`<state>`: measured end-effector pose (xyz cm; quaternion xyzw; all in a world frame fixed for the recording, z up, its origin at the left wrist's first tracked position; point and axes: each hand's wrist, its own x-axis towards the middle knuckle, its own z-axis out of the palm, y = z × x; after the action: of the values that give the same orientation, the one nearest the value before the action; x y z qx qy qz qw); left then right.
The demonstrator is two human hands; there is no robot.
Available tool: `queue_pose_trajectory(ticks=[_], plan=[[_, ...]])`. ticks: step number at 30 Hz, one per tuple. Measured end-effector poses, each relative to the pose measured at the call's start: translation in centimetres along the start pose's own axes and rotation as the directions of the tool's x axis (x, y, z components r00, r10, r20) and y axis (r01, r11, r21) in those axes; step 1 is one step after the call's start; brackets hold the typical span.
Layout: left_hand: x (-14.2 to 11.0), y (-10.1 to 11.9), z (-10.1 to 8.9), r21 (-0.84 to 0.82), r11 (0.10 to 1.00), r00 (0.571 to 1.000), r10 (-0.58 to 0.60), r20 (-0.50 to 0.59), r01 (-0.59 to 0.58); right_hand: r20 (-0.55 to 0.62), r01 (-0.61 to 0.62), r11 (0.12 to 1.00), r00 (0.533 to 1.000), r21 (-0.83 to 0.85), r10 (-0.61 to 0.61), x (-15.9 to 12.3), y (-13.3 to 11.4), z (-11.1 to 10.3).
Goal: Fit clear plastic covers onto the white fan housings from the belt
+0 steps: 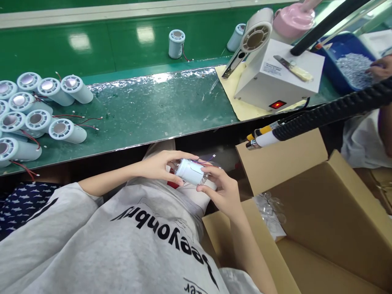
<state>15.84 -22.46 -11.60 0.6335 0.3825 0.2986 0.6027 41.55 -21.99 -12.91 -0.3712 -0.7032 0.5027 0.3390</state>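
Above my lap, both hands hold a light-blue cylindrical housing (190,172) with thin wires at its upper right side. My left hand (165,165) has its thumb and fingers around the left end. The right end sits between the thumb and fingers of my right hand (223,188). Clear plastic-looking bits show at both ends of the housing, too small to make out. Several similar light-blue cylinders (72,131), with round metallic centres and red wires, lie grouped at the left of the green bench (147,110).
Upright cylinders (177,45) stand on the green surface behind. A white device (278,77) with a lit red switch carries a knife (294,68). An open cardboard box (306,196) is at my right. A co-worker's hand (381,68) reaches into a blue bin (333,57). A black hose (333,108) crosses the right side.
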Motion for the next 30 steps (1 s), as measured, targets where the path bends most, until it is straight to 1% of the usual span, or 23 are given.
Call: queue_pose_trajectory(ticks=[3,7,17,20,24,27,30], plan=[[-0.2,0.3,-0.1,0.025,0.997,0.997,0.072,0.023,-0.073,-0.009,-0.034,0.999,0.999,0.041,0.035,-0.2,-0.1,0.1],[-0.2,0.3,-0.1,0.007,0.995,0.994,0.102,0.036,-0.103,-0.01,-0.086,0.993,0.996,0.082,0.087,-0.4,-0.4,0.1],[-0.2,0.2,0.0,0.038,0.995,0.995,0.088,0.047,-0.09,0.042,-0.238,0.942,0.971,0.235,0.235,-0.2,-0.6,0.0],[-0.2,0.2,0.0,0.048,0.994,0.994,0.093,0.05,-0.095,0.049,-0.253,0.922,0.967,0.293,0.25,0.0,-0.7,0.2],[-0.2,0.3,0.1,0.03,0.997,0.996,0.07,0.057,-0.072,0.046,-0.274,0.883,0.96,0.38,0.278,0.3,-0.7,0.6],[-0.2,0.3,0.1,0.015,0.995,0.994,0.094,0.061,-0.095,0.072,-0.336,0.833,0.938,0.44,0.34,0.3,-0.5,0.9],[-0.3,0.1,0.0,0.007,0.991,0.989,0.135,0.063,-0.136,0.116,-0.425,0.77,0.898,0.476,0.424,0.4,-0.3,1.1]])
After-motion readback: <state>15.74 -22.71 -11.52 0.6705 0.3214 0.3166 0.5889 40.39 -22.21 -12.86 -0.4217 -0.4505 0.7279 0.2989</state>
